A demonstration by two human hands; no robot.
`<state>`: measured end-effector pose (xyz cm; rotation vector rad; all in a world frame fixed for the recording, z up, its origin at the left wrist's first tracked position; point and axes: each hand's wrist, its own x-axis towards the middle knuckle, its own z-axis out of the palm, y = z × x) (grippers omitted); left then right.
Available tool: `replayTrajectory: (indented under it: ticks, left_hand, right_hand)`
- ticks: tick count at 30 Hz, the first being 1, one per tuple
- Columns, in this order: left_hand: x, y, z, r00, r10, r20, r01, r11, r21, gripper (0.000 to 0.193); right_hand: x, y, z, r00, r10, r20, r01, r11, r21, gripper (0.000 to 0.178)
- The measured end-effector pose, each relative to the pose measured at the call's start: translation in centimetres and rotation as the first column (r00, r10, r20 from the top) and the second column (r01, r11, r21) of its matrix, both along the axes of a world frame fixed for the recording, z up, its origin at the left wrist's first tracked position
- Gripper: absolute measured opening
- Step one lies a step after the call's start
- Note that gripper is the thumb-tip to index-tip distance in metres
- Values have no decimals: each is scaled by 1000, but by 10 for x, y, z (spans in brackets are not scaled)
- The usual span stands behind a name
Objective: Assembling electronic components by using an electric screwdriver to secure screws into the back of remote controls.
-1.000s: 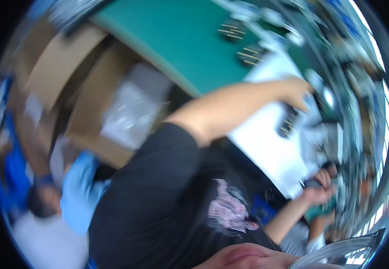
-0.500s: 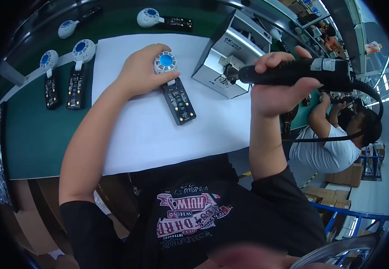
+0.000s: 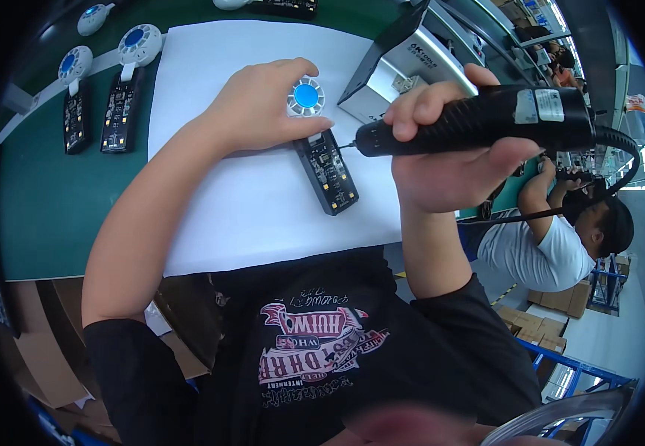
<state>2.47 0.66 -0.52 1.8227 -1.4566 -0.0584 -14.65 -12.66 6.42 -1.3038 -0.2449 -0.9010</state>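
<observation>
Green matting covered the counter (image 3: pixel 55 223), with a white paper sheet (image 3: pixel 263 215) laid over it as the work area; that sheet serves as landmark below. Near the sheet's middle lay a black circuit board (image 3: pixel 328 172), long and narrow, with a round white fan (image 3: pixel 306 97) with a blue centre at its far end. Left hand (image 3: pixel 263 104) rested closed over the fan end, fingers pressing it down onto the sheet. Right hand (image 3: pixel 449 160) was wrapped tight around a black electric screwdriver (image 3: pixel 478 119), held level above the sheet's right edge, its bit tip at the board's near-right side; whether it touched a screw could not be told. Judgement: board looked light, stiff and fragile, with exposed components, so best held by its edges or the fan housing, not the face. Driver looked heavier, cable trailing off to the right. Beyond the sheet's right corner stood a grey metal box (image 3: pixel 404 67). Left of the sheet, two more board-and-fan units (image 3: pixel 118 89) lay on the green mat. Right of the sheet, another person in a white shirt (image 3: pixel 538 245) worked at a neighbouring station; cardboard cartons stood on the floor below.
</observation>
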Motion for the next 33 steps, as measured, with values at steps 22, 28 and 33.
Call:
replayTrajectory:
  ticks: [22, 28, 33]
  left_hand:
    - [0, 1, 8, 996, -55, -74, 61, 996, 69, 47]
    - [-1, -2, 9, 995, -53, -89, 59, 996, 69, 45]
    - [2, 1, 7, 995, -29, -95, 36, 997, 72, 46]
  right_hand:
    - [-29, -29, 33, 981, 15, 192, 7, 993, -115, 87]
    - [-14, -40, 25, 955, -249, 161, 276, 945, -178, 88]
    - [-14, -42, 17, 998, -42, 51, 48, 991, -129, 92]
